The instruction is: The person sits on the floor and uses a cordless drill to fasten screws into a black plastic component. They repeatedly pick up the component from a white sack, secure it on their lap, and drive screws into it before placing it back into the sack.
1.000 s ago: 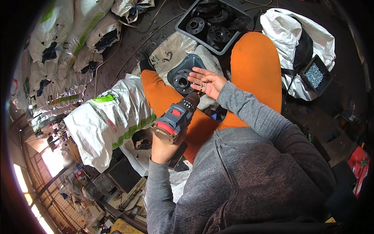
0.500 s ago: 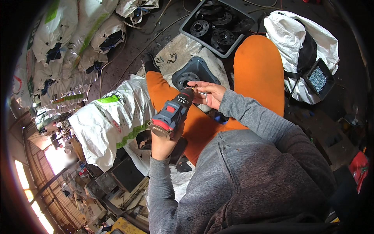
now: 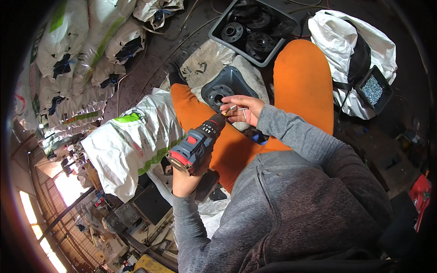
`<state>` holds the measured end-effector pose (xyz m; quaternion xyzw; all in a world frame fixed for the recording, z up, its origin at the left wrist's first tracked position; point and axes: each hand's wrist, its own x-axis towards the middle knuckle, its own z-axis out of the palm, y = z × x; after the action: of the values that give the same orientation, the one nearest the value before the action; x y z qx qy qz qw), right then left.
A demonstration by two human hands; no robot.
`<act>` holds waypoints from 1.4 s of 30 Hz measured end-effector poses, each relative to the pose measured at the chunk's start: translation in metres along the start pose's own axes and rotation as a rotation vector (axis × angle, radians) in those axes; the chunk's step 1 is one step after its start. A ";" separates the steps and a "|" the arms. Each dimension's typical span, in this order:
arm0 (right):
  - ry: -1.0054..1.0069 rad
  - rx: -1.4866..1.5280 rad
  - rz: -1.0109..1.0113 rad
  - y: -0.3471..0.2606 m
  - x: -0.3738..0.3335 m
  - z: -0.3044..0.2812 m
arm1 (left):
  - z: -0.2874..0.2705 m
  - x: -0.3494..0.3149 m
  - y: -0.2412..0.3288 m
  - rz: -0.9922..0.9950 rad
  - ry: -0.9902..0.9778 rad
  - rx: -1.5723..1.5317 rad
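Observation:
My left hand (image 3: pixel 185 183) is wrapped round the grip of a cordless drill (image 3: pixel 195 144), dark blue-grey with red parts. The drill's tip points up and right, toward my right hand (image 3: pixel 249 108). Between the right hand's fingers are small silvery screws (image 3: pixel 244 112); one sits by the fingertips, close to the drill's bit (image 3: pixel 225 113). Just beyond my hands lies a dark grey plastic base (image 3: pixel 236 81) with rounded corners. On it rests a round black flange (image 3: pixel 216 94) with holes, partly hidden by my right hand's fingers.
A grey crate (image 3: pixel 266 63) of black round flanges stands ahead. At the right, a black box (image 3: pixel 377 107) holds many screws beside a white sack (image 3: pixel 334 41). A white sack (image 3: pixel 123 145) lies left of my leg; several more are piled far left. Cables cross the floor.
The drill and my left hand have drawn back slightly, down and left, away from the right hand. The screws in my right fingers now show more clearly.

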<state>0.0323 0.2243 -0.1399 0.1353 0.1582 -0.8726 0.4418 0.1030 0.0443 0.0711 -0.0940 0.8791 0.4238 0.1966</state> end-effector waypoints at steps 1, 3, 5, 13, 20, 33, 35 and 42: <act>0.007 -0.045 0.014 0.001 0.000 0.000 | -0.003 -0.002 0.000 -0.037 -0.003 -0.011; 0.031 -0.039 0.009 0.003 0.002 0.001 | -0.008 -0.004 -0.001 -0.111 -0.011 -0.034; 0.058 -0.071 0.012 0.004 0.002 0.000 | -0.011 -0.004 0.000 -0.085 -0.024 0.033; 0.127 -0.059 0.075 0.005 0.003 0.002 | -0.013 -0.002 -0.015 0.082 -0.035 0.122; 0.155 -0.094 0.042 0.010 0.009 0.000 | -0.011 0.004 -0.023 0.266 0.006 0.199; 0.129 -0.107 0.079 0.005 0.008 -0.002 | -0.021 0.006 -0.011 0.199 -0.123 0.340; 0.134 -0.092 0.087 0.005 0.008 -0.001 | -0.024 0.004 -0.014 0.147 -0.098 0.265; 0.084 -0.042 0.081 0.004 0.008 0.001 | -0.028 -0.004 -0.026 -0.099 -0.089 0.060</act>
<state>0.0309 0.2156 -0.1427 0.1689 0.1895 -0.8441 0.4723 0.1073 0.0064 0.0703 -0.1125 0.8761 0.3910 0.2588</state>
